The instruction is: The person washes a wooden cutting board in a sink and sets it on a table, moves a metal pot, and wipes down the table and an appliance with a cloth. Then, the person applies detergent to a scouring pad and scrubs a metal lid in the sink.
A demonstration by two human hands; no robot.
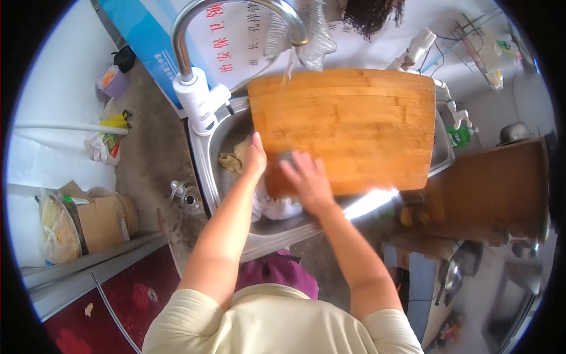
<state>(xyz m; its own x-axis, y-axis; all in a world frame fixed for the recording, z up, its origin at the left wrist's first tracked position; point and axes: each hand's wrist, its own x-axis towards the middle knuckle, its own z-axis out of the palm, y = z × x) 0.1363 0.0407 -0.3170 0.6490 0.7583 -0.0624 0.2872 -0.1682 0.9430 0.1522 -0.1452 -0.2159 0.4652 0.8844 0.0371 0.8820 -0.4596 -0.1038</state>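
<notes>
A wooden cutting board (354,124) leans tilted across the metal sink (236,242), its surface wet. My left hand (255,156) grips the board's left edge, with the fingers partly hidden behind it. On the board's lower left lies my right hand (309,180), blurred by motion. Under its fingertips is a small dark grey thing (286,156), too blurred to name. Water runs from the curved faucet (242,5) onto the top of the board. Pale, crumpled cloth-like pieces (233,160) lie in the basin by my left hand.
A printed blue and white board (206,35) stands behind the sink. To the right is a brown wooden surface (489,189), with a green bottle (458,137) near the wall pipes. A cardboard box (100,224) and a wicker basket sit at left.
</notes>
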